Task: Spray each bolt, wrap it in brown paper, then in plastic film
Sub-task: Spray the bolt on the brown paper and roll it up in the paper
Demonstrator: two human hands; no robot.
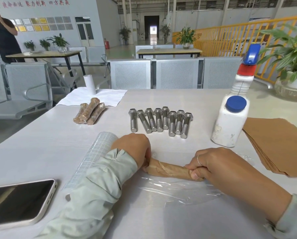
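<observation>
left hand (pixel 133 149): curled round the left end of the paper-wrapped bolt (pixel 172 169), fingers tucked under so you can't really see them

right hand (pixel 211 163): fingers and thumb pinching the right end of the same bolt, ring on one finger

paper-wrapped bolt: lying crosswise near the front edge of the surface (pixel 41 135), between both hands, sitting on the plastic film

plastic film (pixel 175 188): loose clear sheet spread flat under the bolt, reaching toward the front edge

film roll (pixel 94 152): just left of the left hand, partly under the sleeve

bare bolts (pixel 160 121): eight shiny ones in a row mid-surface, heads toward the far edge, well apart from the hands

finished bundles (pixel 90 113): three done ones piled together, left of the bare bolts

spray bottle (pixel 232 116): white, blue trigger, upright toward the right side

brown paper stack (pixel 278 145): at the right edge, just beside the bottle

phone (pixel 18 202): screen up at the front left corner

white sheet (pixel 99 96): at the far edge, a white roll (pixel 89 83) standing on it
</observation>
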